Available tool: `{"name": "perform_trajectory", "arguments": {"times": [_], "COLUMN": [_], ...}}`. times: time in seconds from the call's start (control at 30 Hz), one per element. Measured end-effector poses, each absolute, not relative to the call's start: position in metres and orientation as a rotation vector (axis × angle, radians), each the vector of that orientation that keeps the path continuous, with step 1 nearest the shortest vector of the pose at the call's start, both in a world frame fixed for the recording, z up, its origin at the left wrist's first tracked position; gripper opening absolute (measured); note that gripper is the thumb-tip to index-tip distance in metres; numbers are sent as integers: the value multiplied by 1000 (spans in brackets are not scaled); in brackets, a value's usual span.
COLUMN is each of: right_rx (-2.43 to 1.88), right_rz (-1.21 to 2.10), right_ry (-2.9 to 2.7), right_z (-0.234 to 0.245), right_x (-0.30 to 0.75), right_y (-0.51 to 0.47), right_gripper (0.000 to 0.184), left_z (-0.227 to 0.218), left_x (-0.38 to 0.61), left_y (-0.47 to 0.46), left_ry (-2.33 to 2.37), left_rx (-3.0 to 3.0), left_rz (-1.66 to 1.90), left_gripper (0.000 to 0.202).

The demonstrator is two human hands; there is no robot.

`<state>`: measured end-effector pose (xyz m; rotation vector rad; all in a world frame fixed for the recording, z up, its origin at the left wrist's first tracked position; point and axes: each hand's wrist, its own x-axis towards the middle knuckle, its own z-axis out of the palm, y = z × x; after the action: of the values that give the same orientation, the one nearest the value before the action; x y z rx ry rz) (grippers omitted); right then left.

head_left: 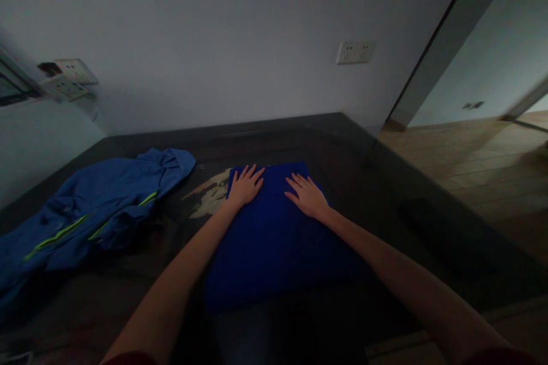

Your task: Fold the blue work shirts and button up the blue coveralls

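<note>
A folded dark blue cloth lies on the dark table in front of me. My left hand rests flat on its far left corner, fingers spread and open. My right hand lies flat on the cloth's far right part, fingers stretched out, holding nothing. Both forearms reach across the cloth from the near edge.
A crumpled blue jacket with yellow-green stripes lies on the table's left side. A pale patch shows on the tabletop beside my left hand. Wall sockets sit on the back wall; more sockets at left. Wooden floor lies to the right.
</note>
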<state>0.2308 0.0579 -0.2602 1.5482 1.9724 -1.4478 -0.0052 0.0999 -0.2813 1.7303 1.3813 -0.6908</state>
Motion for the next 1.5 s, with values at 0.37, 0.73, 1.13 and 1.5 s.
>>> {"name": "perform_trajectory", "arguments": {"times": [0.37,0.73,1.13,1.5], "right_rx": [2027,2192,2352,2279], "right_rz": [-1756,-1659,-1647,-1639], "right_ry": [1946,1126,1479,1288], "right_z": [-242,-313,-311,-312], "right_x": [268,268,289,279], "right_y": [67,103,116,84], "right_gripper": [38,38,26,28], "left_z": [-226,-258,-276,-275], "left_x": [-42,-73,-61,-60], "left_y": [110,117,130,122], "left_ry": [1617,1904,1841,1773], "left_rx": [1670,717,938,835], "left_rz": [-232,-281,-301,-194], "left_gripper": [38,31,29,44]}}
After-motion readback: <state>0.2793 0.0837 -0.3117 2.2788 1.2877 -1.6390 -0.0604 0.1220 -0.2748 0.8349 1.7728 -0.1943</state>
